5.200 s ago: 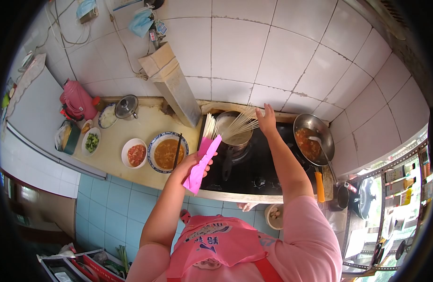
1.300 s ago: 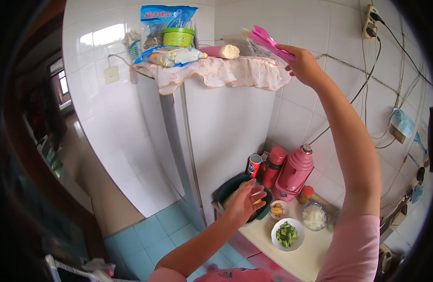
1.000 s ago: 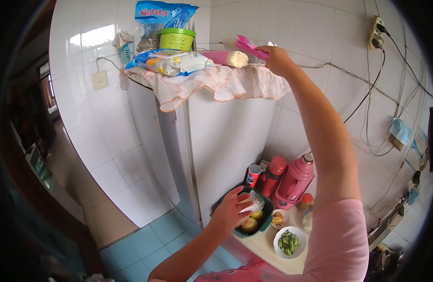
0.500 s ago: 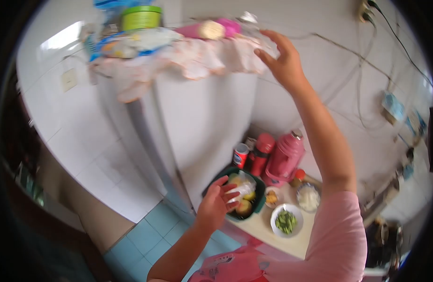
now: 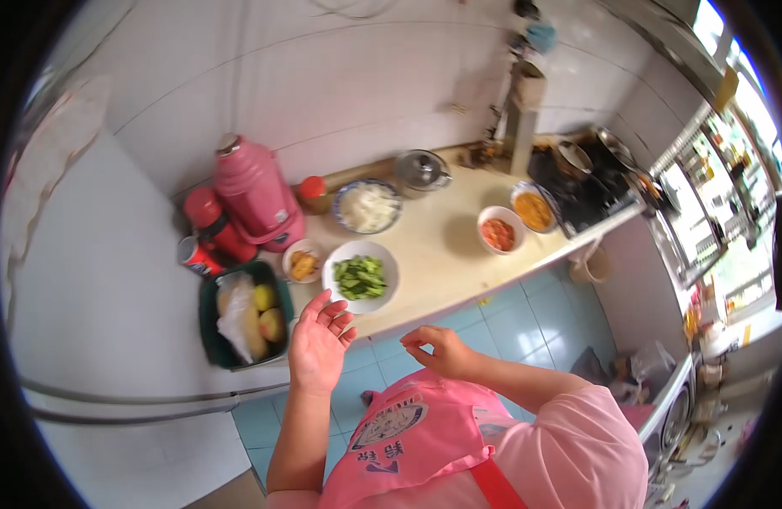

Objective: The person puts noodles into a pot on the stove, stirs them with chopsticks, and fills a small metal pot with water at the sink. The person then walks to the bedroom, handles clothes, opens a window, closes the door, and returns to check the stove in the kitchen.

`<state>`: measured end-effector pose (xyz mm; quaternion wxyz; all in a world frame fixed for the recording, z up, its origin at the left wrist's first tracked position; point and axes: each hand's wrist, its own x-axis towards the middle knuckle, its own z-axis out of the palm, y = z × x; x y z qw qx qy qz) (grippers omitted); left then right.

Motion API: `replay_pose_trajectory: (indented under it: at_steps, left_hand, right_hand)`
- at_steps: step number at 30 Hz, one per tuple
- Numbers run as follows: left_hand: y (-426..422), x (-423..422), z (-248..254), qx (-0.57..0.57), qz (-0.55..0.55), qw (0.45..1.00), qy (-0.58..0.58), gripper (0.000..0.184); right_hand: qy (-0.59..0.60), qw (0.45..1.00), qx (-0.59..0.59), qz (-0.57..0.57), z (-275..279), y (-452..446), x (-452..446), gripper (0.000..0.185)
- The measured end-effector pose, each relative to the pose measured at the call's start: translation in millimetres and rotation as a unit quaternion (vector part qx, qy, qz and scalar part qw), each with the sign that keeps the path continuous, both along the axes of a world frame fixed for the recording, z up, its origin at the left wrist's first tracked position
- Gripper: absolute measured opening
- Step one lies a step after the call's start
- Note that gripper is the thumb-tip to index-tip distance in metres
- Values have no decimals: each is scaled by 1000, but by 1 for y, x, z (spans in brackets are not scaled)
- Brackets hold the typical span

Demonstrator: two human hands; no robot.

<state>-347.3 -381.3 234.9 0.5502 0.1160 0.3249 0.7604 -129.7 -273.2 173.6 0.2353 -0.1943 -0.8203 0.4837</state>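
My left hand [image 5: 317,346] is raised palm up in front of the counter, fingers apart and holding nothing. Just beyond its fingertips stands a white bowl [image 5: 391,288] of chopped green vegetable [image 5: 360,277]. To its left is a dark green basket [image 5: 209,327] with yellowish fruit [image 5: 272,324] and a clear plastic bag [image 5: 234,321]. My right hand [image 5: 442,350] hovers in front of my pink apron [image 5: 408,433], near the counter's front edge. Its fingers curl against the thumb; whether anything small is between them is hidden.
Along the counter [image 5: 433,254] stand a pink thermos [image 5: 254,191], a bowl of white shreds [image 5: 368,208], a lidded glass pot [image 5: 422,172], a bowl of red pieces [image 5: 498,233] and a bowl of orange-yellow food [image 5: 533,210]. A stove [image 5: 578,191] is at right, the fridge [image 5: 94,254] at left.
My right hand has come down from the cloth-covered fridge top to waist height, its fingers now curled. The view has swung right toward the counter and stove. My left hand stays raised near the basket.
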Motion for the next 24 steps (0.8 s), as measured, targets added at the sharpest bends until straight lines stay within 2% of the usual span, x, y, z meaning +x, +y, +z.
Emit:
replay_pose_trajectory:
  at_steps: [8, 10, 11, 14, 17, 18, 22, 24]
  left_hand:
    - [100, 180, -60, -69, -123, 989, -44, 43]
    - [130, 240, -81, -76, -160, 982, -59, 41]
    - [146, 268, -91, -75, -157, 983, -61, 41]
    - [190, 349, -116, -117, -220, 963, -107, 35]
    - [241, 411, -140, -172, -265, 944, -91, 35]
    - [279, 439, -170, -177, -282, 939, -91, 33]
    - [368, 486, -214, -226, -286, 929, -64, 34]
    - [412, 499, -232, -230, -286, 930, 5, 46]
  right_hand:
    - [-89, 977, -88, -174, -55, 33, 260, 17]
    - [-139, 946, -162, -245, -62, 41, 332, 17]
    - [-141, 946, -160, -243, -66, 47, 364, 17]
    - [-115, 923, -167, -326, -84, 57, 445, 18]
    - [-105, 907, -209, -349, -100, 70, 500, 19]
    - [-98, 904, -226, -349, -108, 85, 520, 19]
    - [-66, 889, -269, -364, -113, 121, 545, 19]
    - [-46, 875, -263, -403, -115, 137, 554, 18]
